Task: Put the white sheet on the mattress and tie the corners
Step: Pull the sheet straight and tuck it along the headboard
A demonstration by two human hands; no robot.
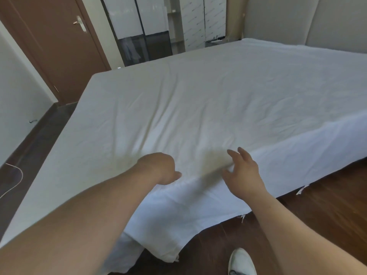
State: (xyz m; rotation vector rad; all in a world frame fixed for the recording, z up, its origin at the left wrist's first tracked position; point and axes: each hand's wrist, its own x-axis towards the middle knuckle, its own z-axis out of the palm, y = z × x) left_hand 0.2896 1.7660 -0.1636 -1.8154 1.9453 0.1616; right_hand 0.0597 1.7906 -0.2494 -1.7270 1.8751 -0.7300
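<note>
A: Where's the white sheet [198, 100]?
B: Spread over the whole mattress top, w/ creases. Near edge hangs over the side, a loose fold drooping to the wood floor [327, 205] by the near corner.
A: Hands?
B: Left hand [158, 167] at the near edge, knuckles up, fingers curled under — can't tell if it pinches cloth. Right hand [241, 171] just beside it, fingers spread & relaxed, over the sheet.
A: Else?
B: White shoe [241, 262] on floor; brown door [65, 46] past the far corner.
</note>
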